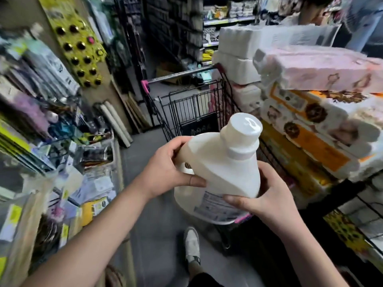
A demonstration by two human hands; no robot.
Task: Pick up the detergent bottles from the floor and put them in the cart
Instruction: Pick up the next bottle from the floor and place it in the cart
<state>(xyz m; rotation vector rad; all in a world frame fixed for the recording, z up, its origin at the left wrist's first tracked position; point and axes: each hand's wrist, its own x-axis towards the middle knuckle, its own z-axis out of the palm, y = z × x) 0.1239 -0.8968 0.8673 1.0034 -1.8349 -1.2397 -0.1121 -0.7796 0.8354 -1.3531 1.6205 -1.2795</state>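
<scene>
A large white detergent bottle (219, 162) with a white cap and a printed label low on its body is held upright in the air, just above the near end of the black wire cart (186, 104). My left hand (165, 170) grips its handle side, thumb across the front. My right hand (267, 193) holds the body from the right and below. The cart has a pink-ended handle bar at its far end. The cart's inside is mostly hidden by the bottle.
Shelves of small packaged goods (51, 121) line the left of the narrow aisle. Stacked tissue packs (310, 100) fill the rack at right. My shoe (191, 245) stands on the grey floor. Another person (310, 13) is at the back right.
</scene>
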